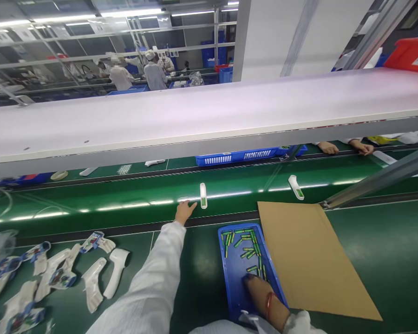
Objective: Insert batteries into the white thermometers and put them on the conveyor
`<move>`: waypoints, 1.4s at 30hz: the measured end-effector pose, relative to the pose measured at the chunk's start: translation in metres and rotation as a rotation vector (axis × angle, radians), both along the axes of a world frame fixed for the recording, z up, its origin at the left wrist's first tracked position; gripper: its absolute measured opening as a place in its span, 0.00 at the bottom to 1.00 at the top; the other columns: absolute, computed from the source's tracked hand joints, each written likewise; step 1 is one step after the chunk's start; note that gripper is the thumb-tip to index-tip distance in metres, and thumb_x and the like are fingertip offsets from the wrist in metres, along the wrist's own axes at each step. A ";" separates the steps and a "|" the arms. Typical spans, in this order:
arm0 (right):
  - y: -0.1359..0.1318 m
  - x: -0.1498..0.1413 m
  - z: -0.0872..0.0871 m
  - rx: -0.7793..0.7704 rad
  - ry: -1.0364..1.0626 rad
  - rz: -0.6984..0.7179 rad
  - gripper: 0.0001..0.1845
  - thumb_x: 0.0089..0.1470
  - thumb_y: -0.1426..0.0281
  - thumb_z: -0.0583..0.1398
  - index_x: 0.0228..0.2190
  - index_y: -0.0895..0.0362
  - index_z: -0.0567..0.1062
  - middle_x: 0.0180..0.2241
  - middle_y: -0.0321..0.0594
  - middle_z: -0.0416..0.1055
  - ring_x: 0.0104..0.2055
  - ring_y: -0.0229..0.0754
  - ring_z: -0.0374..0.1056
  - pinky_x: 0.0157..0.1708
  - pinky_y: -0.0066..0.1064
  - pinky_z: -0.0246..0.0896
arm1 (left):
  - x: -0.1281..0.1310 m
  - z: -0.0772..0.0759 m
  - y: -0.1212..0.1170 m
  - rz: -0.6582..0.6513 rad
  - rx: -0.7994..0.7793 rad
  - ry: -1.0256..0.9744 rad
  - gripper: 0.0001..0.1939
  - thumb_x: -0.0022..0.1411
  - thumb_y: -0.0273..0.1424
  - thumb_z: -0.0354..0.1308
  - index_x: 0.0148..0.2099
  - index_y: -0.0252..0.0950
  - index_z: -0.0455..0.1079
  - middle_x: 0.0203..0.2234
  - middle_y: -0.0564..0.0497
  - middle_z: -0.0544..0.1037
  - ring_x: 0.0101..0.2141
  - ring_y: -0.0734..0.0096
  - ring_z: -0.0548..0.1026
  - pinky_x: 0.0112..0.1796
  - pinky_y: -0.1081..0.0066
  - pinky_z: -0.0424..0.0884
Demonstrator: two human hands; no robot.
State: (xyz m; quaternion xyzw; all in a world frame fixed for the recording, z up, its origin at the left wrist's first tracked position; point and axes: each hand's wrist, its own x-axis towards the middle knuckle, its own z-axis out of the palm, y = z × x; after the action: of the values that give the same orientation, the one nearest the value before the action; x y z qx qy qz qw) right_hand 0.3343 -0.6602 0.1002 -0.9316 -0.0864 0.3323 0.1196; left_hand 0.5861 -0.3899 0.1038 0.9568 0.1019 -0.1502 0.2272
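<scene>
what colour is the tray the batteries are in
The tray is blue, best seen in the head view.

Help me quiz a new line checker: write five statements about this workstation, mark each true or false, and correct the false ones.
1. The right hand reaches into a blue tray that holds green cylinders. True.
2. A brown cardboard sheet lies to the left of the blue tray. False: it lies to the right.
3. A white piece near the left hand lies on a shiny green belt. True.
4. The left hand grips that white piece. False: its fingers are spread beside the piece, not closed around it.
5. A red band circles the right wrist. True.
</scene>
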 end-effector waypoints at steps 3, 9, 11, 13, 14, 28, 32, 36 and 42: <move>-0.001 0.003 0.006 -0.076 -0.095 -0.059 0.28 0.51 0.86 0.44 0.48 0.61 0.71 0.51 0.54 0.66 0.51 0.46 0.65 0.51 0.34 0.58 | -0.073 0.013 0.060 0.041 0.058 0.025 0.31 0.57 0.48 0.47 0.54 0.30 0.63 0.51 0.37 0.67 0.52 0.52 0.64 0.50 0.62 0.59; -0.005 0.009 0.007 -0.102 -0.038 -0.280 0.28 0.50 0.88 0.43 0.50 0.68 0.67 0.45 0.61 0.69 0.42 0.47 0.71 0.41 0.34 0.63 | -0.219 0.000 0.115 0.224 0.022 0.085 0.23 0.50 0.43 0.55 0.47 0.37 0.65 0.44 0.39 0.69 0.47 0.48 0.68 0.49 0.58 0.60; -0.003 0.011 0.006 -0.047 -0.040 -0.291 0.29 0.49 0.89 0.42 0.49 0.67 0.67 0.43 0.60 0.70 0.42 0.47 0.71 0.40 0.34 0.62 | -0.238 -0.004 0.107 0.302 -0.158 0.042 0.21 0.44 0.37 0.61 0.43 0.40 0.65 0.42 0.42 0.68 0.48 0.49 0.67 0.51 0.59 0.58; -0.001 0.011 0.007 0.013 -0.044 -0.322 0.28 0.47 0.89 0.45 0.49 0.68 0.65 0.42 0.61 0.70 0.42 0.48 0.71 0.40 0.35 0.61 | -0.242 -0.002 0.092 0.368 -0.307 -0.008 0.20 0.42 0.33 0.62 0.40 0.39 0.64 0.41 0.43 0.68 0.50 0.48 0.64 0.53 0.57 0.55; -0.001 0.011 0.008 0.049 -0.048 -0.342 0.27 0.46 0.88 0.47 0.49 0.68 0.64 0.41 0.61 0.70 0.41 0.48 0.71 0.40 0.36 0.61 | -0.241 0.002 0.084 0.396 -0.363 -0.011 0.18 0.42 0.33 0.62 0.39 0.38 0.64 0.40 0.43 0.68 0.50 0.48 0.64 0.53 0.55 0.55; 0.021 0.006 0.099 1.268 0.268 -0.733 0.13 0.46 0.66 0.56 0.35 0.56 0.65 0.31 0.36 0.69 0.27 0.35 0.67 0.29 0.30 0.64 | -0.232 0.122 -0.053 0.691 -1.739 0.243 0.18 0.54 0.31 0.60 0.48 0.37 0.64 0.27 0.53 0.69 0.31 0.73 0.73 0.37 0.69 0.72; 0.025 0.000 0.128 1.490 0.292 -0.758 0.22 0.40 0.65 0.65 0.39 0.55 0.69 0.36 0.37 0.68 0.32 0.35 0.69 0.37 0.34 0.67 | -0.238 0.150 -0.071 0.730 -1.769 0.280 0.13 0.55 0.28 0.57 0.45 0.34 0.66 0.34 0.47 0.73 0.35 0.67 0.74 0.37 0.65 0.73; 0.022 -0.006 0.146 1.520 0.138 -0.671 0.24 0.42 0.64 0.66 0.42 0.53 0.68 0.36 0.36 0.68 0.35 0.38 0.71 0.39 0.37 0.68 | -0.246 0.166 -0.078 0.621 -1.761 0.059 0.16 0.53 0.26 0.60 0.45 0.35 0.67 0.46 0.46 0.71 0.38 0.70 0.73 0.35 0.72 0.73; 0.030 -0.013 0.166 1.437 -0.169 -0.610 0.17 0.41 0.65 0.67 0.36 0.55 0.71 0.31 0.37 0.73 0.34 0.38 0.71 0.38 0.34 0.69 | -0.252 0.177 -0.095 0.554 -1.792 -0.071 0.18 0.54 0.30 0.59 0.49 0.40 0.66 0.46 0.49 0.71 0.31 0.77 0.72 0.29 0.75 0.70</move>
State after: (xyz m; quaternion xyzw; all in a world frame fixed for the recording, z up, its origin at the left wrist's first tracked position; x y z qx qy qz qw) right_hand 0.3210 -0.6303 0.2665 -0.6306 -0.0294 0.0756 0.7719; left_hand 0.3340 -0.4846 0.2812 0.3708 0.1656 -0.0839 0.9100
